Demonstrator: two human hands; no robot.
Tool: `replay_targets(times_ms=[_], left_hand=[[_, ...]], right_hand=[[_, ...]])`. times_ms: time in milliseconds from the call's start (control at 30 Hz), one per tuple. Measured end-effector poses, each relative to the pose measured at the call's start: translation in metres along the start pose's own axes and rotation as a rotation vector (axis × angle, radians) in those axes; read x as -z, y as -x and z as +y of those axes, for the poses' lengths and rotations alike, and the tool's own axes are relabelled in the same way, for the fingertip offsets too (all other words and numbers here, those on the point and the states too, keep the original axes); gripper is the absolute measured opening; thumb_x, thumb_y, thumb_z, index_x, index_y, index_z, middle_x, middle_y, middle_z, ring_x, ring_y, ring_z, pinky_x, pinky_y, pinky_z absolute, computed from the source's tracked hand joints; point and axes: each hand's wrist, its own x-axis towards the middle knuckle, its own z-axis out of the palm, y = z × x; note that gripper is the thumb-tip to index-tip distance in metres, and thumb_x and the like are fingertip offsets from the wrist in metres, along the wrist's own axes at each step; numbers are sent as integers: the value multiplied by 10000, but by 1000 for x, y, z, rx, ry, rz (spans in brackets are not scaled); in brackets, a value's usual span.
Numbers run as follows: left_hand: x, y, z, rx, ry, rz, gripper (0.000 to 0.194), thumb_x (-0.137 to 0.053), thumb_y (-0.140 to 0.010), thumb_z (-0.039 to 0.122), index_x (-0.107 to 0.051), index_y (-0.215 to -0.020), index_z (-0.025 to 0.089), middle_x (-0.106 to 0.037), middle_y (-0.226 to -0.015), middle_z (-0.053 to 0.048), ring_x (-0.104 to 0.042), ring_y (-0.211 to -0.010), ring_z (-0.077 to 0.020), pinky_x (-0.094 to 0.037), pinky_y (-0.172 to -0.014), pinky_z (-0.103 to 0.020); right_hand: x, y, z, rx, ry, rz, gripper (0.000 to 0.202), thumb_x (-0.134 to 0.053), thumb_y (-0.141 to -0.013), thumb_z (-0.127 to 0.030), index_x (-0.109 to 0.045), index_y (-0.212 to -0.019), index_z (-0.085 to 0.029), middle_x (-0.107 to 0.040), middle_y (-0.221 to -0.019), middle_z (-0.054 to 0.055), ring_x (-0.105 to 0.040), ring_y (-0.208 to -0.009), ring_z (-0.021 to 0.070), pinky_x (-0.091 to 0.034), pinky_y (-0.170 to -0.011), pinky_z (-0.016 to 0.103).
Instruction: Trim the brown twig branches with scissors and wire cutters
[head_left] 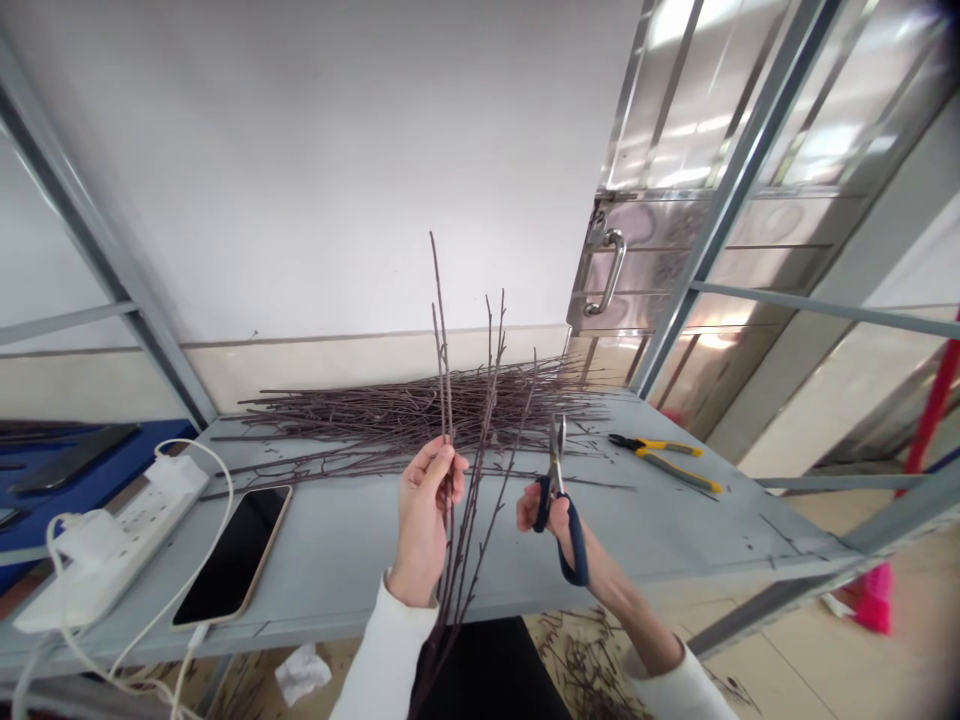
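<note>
Thin dark twigs (448, 380) stand upright, pinched between the thumb and fingers of my left hand (427, 515). Several more branching twigs (480, 460) rise just right of that hand, their lower ends near my lap. My right hand (555, 515) has its fingers in the dark blue handles of the scissors (556, 480). The scissor blades point upward and look slightly apart, with nothing between them. Behind both hands a wide pile of dark twigs (360, 410) lies across the back of the grey shelf (337, 560).
Yellow-handled pliers (667, 455) lie on the right. At the left are a phone (236, 555) and a white power strip (120, 550) with cables. Metal uprights frame both sides. Twig scraps (592, 660) and crumpled paper (302, 673) lie on the floor.
</note>
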Motion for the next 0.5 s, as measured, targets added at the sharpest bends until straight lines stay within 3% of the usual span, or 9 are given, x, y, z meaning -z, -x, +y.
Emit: replay_targets(times_ms=[133, 267, 500], left_hand=[[2, -1, 2, -14, -17, 4, 232, -787, -647, 258, -638, -767, 127, -619, -609, 5, -441, -456, -38, -318, -414, -152], [6, -4, 1, -32, -10, 6, 221, -783, -648, 245, -641, -774, 133, -627, -619, 4, -447, -468, -39, -333, -434, -157], [11, -9, 0, -17, -20, 25, 265, -785, -638, 244, -659, -843, 135, -632, -627, 4, -464, -488, -46, -356, -455, -156]], right_hand=[[-17, -5, -8, -85, -58, 101, 426, -471, -837, -631, -501, -909, -212, -622, -883, 53, -586, -702, 170, -473, -743, 353], [-37, -17, -20, -169, -198, 203, 446, -708, -669, -572, -487, -806, -210, -653, -887, 67, -613, -748, 207, -475, -738, 364], [-58, -32, -18, -149, -298, 185, 438, -777, -615, -474, -464, -773, -213, -602, -785, 2, -535, -625, 135, -448, -641, 302]])
